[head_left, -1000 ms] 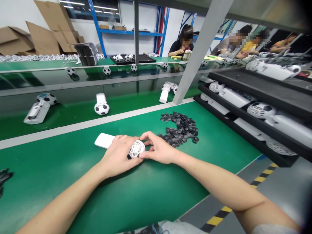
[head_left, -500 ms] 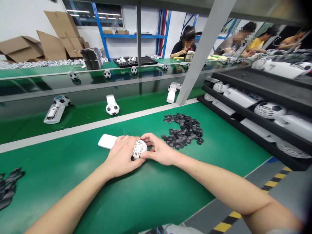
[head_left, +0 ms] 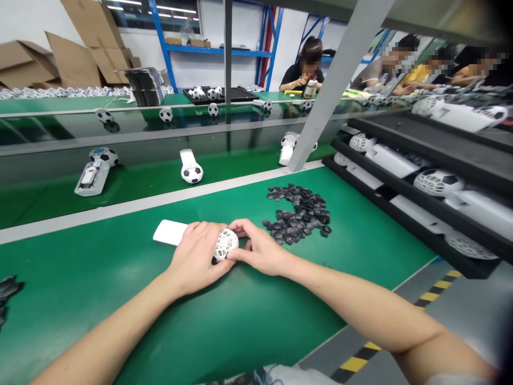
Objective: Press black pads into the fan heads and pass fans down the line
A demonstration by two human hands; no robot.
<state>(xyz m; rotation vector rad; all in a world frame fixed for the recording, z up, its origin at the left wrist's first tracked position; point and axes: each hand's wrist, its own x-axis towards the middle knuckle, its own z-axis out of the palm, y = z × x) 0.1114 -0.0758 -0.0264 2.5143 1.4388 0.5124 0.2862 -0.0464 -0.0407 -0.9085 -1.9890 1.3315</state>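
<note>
1. My left hand (head_left: 198,256) wraps the white ball-shaped fan (head_left: 225,244) on the green table (head_left: 120,299); its handle sticks out toward 10 o'clock. If that hold loosens, I judge the ball could roll.
2. My right hand (head_left: 260,251) pinches at the ball's grille; hard pressure might crack it.
3. The black pieces (head_left: 298,214) lie near at 2 o'clock; a wrist sweep could scatter them.

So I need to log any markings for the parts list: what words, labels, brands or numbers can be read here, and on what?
None can be read.
The white ball-shaped fan held by the left hand and right hand: no print visible.
The cardboard boxes: no markings legible.
</note>
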